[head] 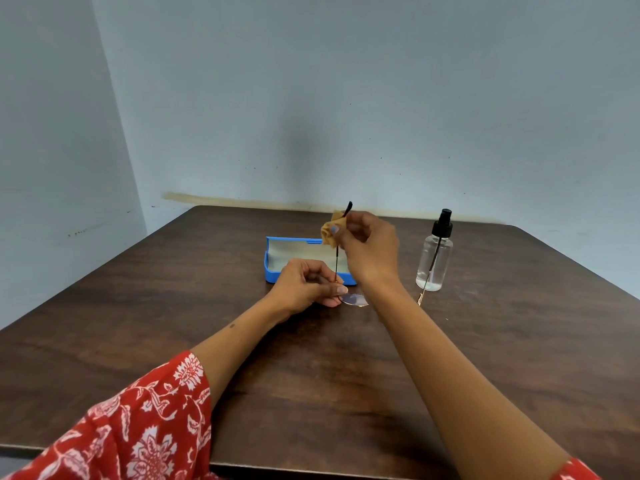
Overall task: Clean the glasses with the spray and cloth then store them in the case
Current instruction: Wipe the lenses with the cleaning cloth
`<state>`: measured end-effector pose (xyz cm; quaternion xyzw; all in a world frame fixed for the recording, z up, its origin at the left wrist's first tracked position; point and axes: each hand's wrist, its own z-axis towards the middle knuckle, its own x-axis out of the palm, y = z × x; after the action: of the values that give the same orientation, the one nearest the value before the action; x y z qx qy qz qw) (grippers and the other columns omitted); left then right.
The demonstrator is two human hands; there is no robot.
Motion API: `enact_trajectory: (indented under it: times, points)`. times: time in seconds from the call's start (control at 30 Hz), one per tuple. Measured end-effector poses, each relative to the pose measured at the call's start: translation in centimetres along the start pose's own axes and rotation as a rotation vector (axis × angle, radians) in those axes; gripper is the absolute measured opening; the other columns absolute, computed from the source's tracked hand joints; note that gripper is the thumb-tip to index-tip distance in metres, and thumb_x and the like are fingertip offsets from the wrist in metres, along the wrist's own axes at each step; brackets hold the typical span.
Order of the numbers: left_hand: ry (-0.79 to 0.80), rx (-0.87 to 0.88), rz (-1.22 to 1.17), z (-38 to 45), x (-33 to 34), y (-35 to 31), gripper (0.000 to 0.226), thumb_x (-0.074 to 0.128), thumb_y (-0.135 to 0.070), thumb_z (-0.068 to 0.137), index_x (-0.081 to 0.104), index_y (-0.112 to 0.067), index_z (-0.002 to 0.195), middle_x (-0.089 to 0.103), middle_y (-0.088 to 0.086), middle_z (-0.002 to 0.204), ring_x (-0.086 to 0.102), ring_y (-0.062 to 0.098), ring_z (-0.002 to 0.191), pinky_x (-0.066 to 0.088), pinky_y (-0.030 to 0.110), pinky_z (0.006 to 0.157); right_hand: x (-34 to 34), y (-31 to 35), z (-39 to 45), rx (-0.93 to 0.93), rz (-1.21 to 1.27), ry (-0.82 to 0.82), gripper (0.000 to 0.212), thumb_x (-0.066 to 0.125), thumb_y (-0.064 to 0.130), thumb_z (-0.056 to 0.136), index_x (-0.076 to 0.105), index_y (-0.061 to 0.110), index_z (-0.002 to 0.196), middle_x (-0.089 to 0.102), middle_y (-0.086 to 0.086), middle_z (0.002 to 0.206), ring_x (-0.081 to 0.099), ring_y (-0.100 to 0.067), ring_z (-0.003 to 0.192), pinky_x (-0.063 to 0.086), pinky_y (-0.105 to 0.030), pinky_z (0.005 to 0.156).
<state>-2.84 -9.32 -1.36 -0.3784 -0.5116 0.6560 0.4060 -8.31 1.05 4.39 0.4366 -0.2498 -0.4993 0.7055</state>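
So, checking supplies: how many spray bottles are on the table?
1: the spray bottle stands upright on the table, right of the open case.

Counter is dark brown wood grain. Case is bright blue with a pale grey lining. Cloth is tan. Bottle is clear with a black spray top. Glasses have a black arm and purplish-tinted lens. Sleeve is red with a white floral print. Wall is pale blue-grey.
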Motion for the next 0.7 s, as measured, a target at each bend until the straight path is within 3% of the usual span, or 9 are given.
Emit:
enact_trajectory:
  times: [0.33, 0.4, 0.53, 0.63, 0.7]
  points:
    - [0.002, 0.021, 0.042, 0.1, -0.1, 0.2, 0.018, 0.064, 0.012, 0.076, 0.067, -0.002, 0.088, 0.071, 0.006, 0.076, 0.069, 0.016, 0.071, 0.059, 0.025, 0.063, 0.0, -2.2, -1.6, 0.093, -0.161, 0.065, 0.010, 0.068, 0.009, 0.083, 0.069, 0.013, 0.092, 0.066, 0.006, 0.078, 0.064, -0.010, 0.081, 0.050, -0.017, 0.076]
    - [0.001, 0.011, 0.030, 0.1, -0.2, 0.2, 0.013, 0.067, 0.010, 0.075, 0.065, 0.002, 0.084, 0.071, 0.005, 0.070, 0.069, 0.016, 0.066, 0.058, 0.024, 0.061, -0.1, -1.4, -1.3, 0.072, -0.112, 0.047, 0.010, 0.066, 0.006, 0.083, 0.069, 0.015, 0.088, 0.069, 0.003, 0.078, 0.065, -0.009, 0.077, 0.050, -0.014, 0.073]
    - [-0.003, 0.007, 0.007, 0.1, 0.0, 0.2, 0.014, 0.069, 0.011, 0.074, 0.062, -0.001, 0.070, 0.070, 0.010, 0.068, 0.068, 0.015, 0.059, 0.058, 0.023, 0.057, -0.1, 0.7, 0.0, -0.009, 0.046, -0.012, 0.013, 0.063, 0.001, 0.084, 0.066, 0.013, 0.088, 0.071, -0.001, 0.080, 0.068, -0.009, 0.075, 0.053, -0.023, 0.077]
    - [-0.001, 0.005, 0.007, 0.1, 0.0, 0.1, 0.014, 0.070, 0.008, 0.074, 0.064, -0.003, 0.070, 0.068, 0.018, 0.074, 0.068, 0.017, 0.060, 0.058, 0.023, 0.059, -0.2, 1.4, 0.0, -0.020, 0.189, -0.046, 0.016, 0.061, -0.002, 0.086, 0.064, 0.012, 0.091, 0.068, 0.006, 0.075, 0.066, 0.003, 0.066, 0.051, -0.013, 0.067]
    - [0.004, -0.001, 0.007, 0.1, 0.0, 0.1, 0.015, 0.069, 0.009, 0.074, 0.064, -0.004, 0.069, 0.068, 0.016, 0.071, 0.068, 0.017, 0.061, 0.058, 0.024, 0.059, -0.2, 0.9, -0.3, -0.026, 0.184, -0.068, 0.019, 0.062, -0.001, 0.086, 0.064, 0.018, 0.086, 0.068, 0.010, 0.075, 0.065, 0.005, 0.067, 0.051, -0.013, 0.070]
